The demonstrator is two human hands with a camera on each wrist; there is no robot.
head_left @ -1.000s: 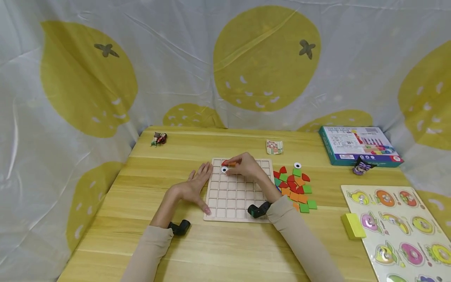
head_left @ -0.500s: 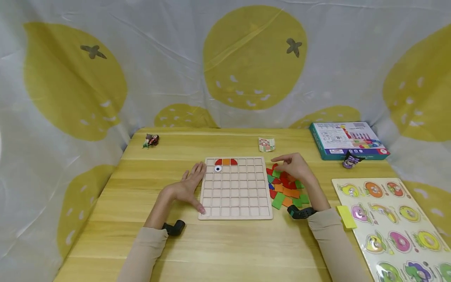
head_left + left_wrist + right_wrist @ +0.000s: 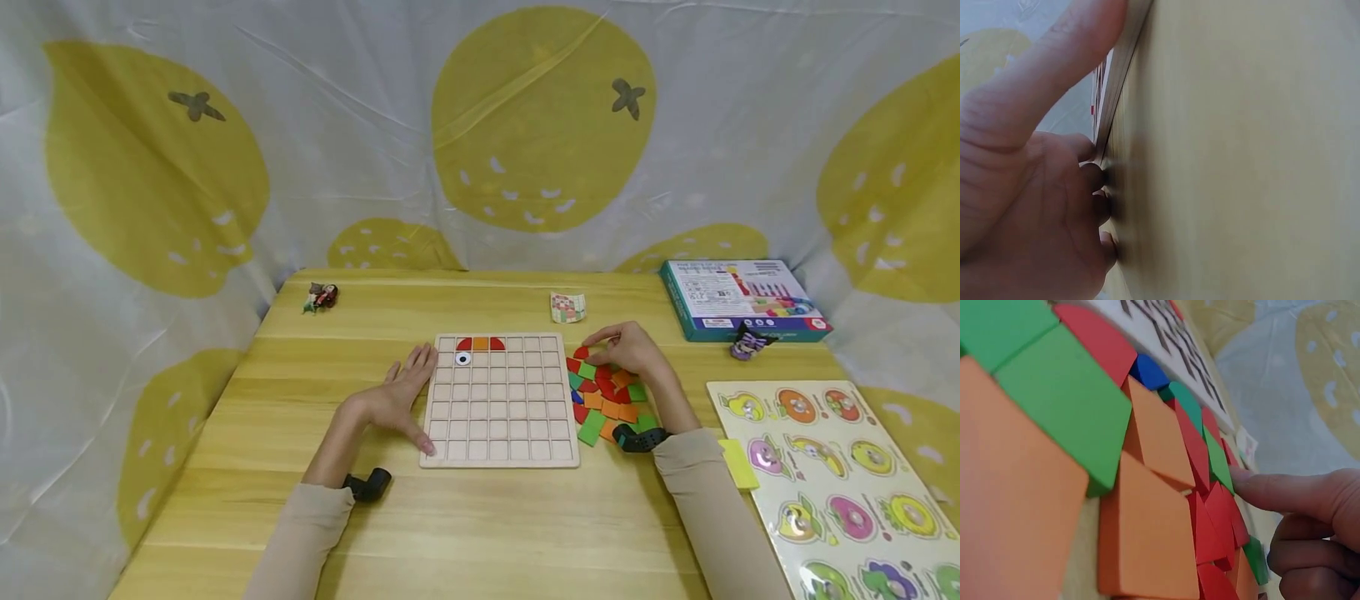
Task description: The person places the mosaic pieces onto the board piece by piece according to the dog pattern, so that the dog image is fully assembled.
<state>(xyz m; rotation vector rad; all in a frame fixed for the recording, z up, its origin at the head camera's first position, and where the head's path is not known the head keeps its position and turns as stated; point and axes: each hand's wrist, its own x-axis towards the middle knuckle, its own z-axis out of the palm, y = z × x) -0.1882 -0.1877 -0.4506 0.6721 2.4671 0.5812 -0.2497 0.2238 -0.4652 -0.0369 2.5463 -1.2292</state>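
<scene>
The wooden grid board (image 3: 499, 463) lies flat in the head view. Along its top row an orange square tile (image 3: 481, 343) sits between two red quarter-circle tiles, with a white eye tile (image 3: 462, 358) below the left one. My left hand (image 3: 392, 407) spans the board's left side, fingers spread, its thumb on the near left corner. To the right, my right hand (image 3: 626, 348) is at the far end of the loose tiles, thumb and index finger pinching a red quarter-circle tile (image 3: 582, 352). In the right wrist view its thumb (image 3: 1266, 487) overlaps a green tile (image 3: 1217, 461); the index finger is hidden.
Loose orange, green, red and blue tiles (image 3: 611, 410) crowd the board's right edge. Behind lies a small patterned card (image 3: 567, 307). At right are a flat box (image 3: 742, 296), a purple figurine (image 3: 748, 342), a yellow block (image 3: 740, 463) and a fruit puzzle board (image 3: 817, 450). Another figurine (image 3: 321, 297) stands far left.
My right hand has gone from the top of the board to the loose tiles, leaving the eye tile on the grid, and its fingers have closed on a red tile. My left hand stays put.
</scene>
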